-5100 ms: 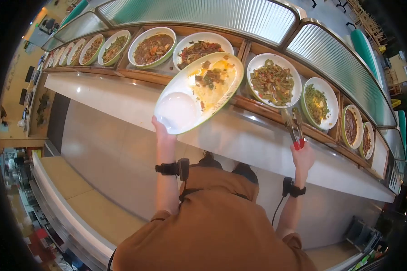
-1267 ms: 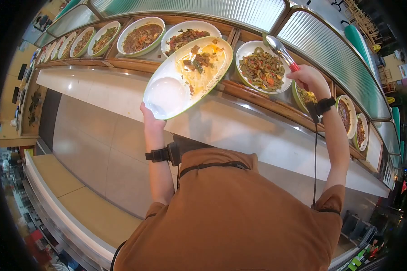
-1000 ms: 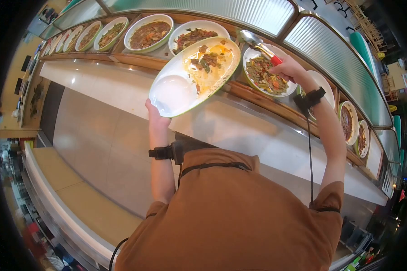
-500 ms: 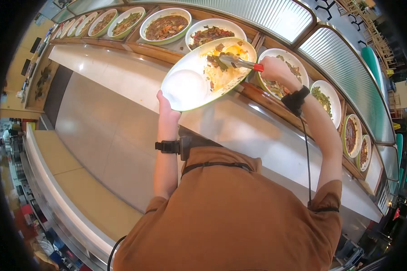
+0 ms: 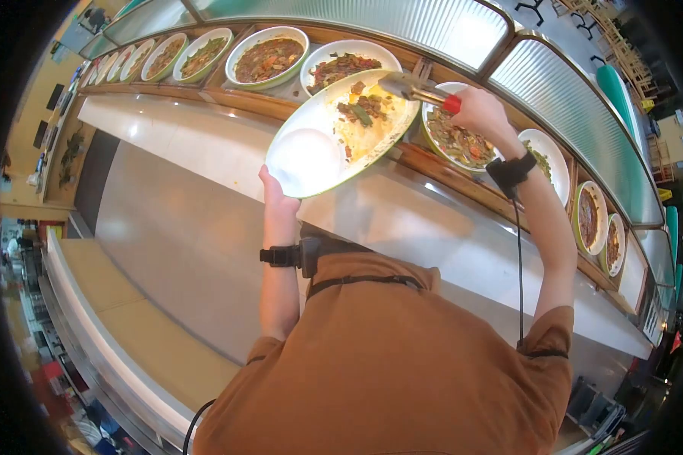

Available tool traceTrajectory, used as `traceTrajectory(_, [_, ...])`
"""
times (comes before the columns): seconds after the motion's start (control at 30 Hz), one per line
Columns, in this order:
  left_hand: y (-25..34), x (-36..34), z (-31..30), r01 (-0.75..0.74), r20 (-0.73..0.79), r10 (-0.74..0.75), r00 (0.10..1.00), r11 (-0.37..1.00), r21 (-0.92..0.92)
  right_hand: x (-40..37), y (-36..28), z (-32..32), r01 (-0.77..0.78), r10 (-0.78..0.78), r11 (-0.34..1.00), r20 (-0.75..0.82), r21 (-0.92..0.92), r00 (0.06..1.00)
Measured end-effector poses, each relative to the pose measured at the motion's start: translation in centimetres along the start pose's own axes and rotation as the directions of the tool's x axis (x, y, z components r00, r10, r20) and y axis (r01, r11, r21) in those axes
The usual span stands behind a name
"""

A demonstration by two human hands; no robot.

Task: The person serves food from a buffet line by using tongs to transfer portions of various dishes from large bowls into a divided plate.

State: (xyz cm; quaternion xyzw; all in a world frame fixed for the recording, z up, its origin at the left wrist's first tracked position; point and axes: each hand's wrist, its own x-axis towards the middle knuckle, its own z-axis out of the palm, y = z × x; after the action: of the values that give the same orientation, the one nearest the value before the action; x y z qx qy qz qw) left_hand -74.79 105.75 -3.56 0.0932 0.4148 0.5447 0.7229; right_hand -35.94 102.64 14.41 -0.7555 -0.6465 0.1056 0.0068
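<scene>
The oval plate (image 5: 303, 155), upper middle of the frame, sits tilted in the left hand (image 5: 275, 199), which clamps its near rim. The right hand (image 5: 479, 112) squeezes the red-handled tongs (image 5: 411, 89), now drawn back from the plate's food to its far rim, tips seemingly empty.

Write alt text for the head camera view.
A person's left hand holds an oval plate of food over a counter while the right hand holds red-handled tongs at its far edge, beside a row of serving bowls.
</scene>
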Motion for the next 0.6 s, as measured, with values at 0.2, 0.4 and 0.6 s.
traceTrajectory(0.2, [0.5, -0.6, 1.1, 0.041, -0.011, -0.041, 0.999, 0.999, 0.022, -1.8, 7.2, -0.7, -0.23, 0.222, 0.965, -0.071, -0.129, 0.972])
traceTrajectory(0.4, [0.5, -1.4, 1.5, 0.023, -0.066, -0.02, 0.998, 0.998, 0.054, -5.2, 13.4, 0.6, -0.082, 0.051, 0.931, -0.095, -0.355, 0.994])
traceTrajectory(0.6, [0.7, -1.2, 1.7, 0.059, -0.016, -0.058, 0.998, 0.998, 0.035, -7.9, 14.8, 1.7, 0.058, -0.107, 0.938, -0.125, -0.342, 0.986])
